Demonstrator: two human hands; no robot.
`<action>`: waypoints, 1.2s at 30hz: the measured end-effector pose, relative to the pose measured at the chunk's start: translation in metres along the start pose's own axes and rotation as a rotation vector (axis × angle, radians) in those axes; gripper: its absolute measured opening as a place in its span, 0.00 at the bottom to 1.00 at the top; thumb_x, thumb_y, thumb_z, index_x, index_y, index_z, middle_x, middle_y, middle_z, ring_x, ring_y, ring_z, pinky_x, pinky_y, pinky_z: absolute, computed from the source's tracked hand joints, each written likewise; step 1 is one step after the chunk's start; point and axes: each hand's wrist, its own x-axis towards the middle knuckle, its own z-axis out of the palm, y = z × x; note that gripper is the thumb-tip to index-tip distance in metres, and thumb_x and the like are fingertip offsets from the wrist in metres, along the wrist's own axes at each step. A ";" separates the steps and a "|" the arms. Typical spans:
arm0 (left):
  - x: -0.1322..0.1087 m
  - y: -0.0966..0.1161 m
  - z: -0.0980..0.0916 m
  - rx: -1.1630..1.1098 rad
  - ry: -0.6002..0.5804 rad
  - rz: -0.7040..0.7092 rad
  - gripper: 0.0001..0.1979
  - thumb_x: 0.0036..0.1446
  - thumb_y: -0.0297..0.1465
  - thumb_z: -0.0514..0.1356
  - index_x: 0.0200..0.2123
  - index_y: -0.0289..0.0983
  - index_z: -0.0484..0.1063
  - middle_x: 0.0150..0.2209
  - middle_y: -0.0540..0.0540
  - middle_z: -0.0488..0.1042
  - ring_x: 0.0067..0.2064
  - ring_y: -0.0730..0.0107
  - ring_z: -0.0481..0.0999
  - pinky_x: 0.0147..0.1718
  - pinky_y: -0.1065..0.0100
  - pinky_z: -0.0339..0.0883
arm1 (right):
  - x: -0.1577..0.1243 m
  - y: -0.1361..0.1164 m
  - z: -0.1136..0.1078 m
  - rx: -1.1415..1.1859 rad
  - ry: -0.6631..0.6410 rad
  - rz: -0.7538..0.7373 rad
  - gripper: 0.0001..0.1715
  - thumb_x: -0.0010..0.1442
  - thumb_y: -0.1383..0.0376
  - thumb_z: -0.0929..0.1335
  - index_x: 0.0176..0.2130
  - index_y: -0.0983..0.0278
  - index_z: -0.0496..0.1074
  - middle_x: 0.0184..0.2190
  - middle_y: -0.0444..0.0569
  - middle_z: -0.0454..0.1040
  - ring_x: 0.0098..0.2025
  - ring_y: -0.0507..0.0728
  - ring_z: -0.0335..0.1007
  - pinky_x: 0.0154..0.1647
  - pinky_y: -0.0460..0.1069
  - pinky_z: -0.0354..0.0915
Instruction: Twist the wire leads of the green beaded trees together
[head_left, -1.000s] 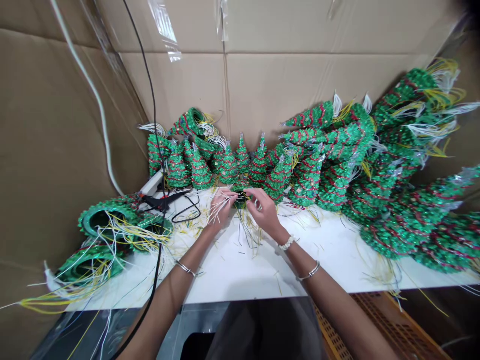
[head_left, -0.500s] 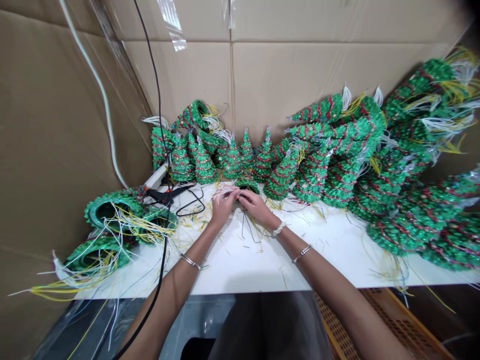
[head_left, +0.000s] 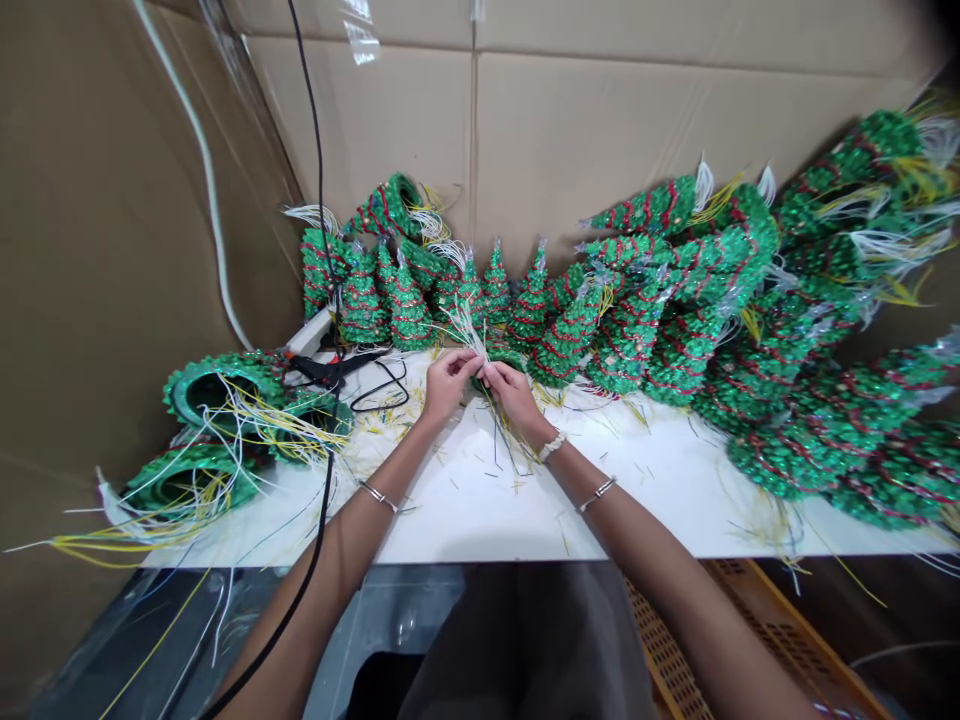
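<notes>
My left hand and my right hand meet over the middle of the table, fingertips pinched together. Between them a bundle of white wires fans upward and away from me. Dark and yellow wire ends trail down below the fingers toward the tabletop. Just behind my hands, part of a green tinsel Christmas tree lies on the table, mostly hidden by them. Both hands grip the wires; which strands each one holds is too small to tell.
Small green trees with red garland line the back and right of the white table. At left lie hollow trees trailing wires, beside a black-and-orange glue gun. A black cable hangs across my left side. An orange crate stands below.
The white wires, earlier lying leftward over my left hand, now stand up and fan out between both hands. Yellow wires now trail beneath my right hand. The view has tilted slightly downward.
</notes>
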 end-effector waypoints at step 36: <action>-0.013 0.004 0.011 0.061 0.000 0.038 0.10 0.54 0.39 0.67 0.33 0.38 0.75 0.36 0.48 0.76 0.33 0.71 0.73 0.34 0.69 0.67 | -0.003 0.009 0.001 0.095 0.044 -0.057 0.25 0.63 0.44 0.67 0.30 0.62 0.69 0.24 0.41 0.64 0.23 0.50 0.53 0.24 0.47 0.51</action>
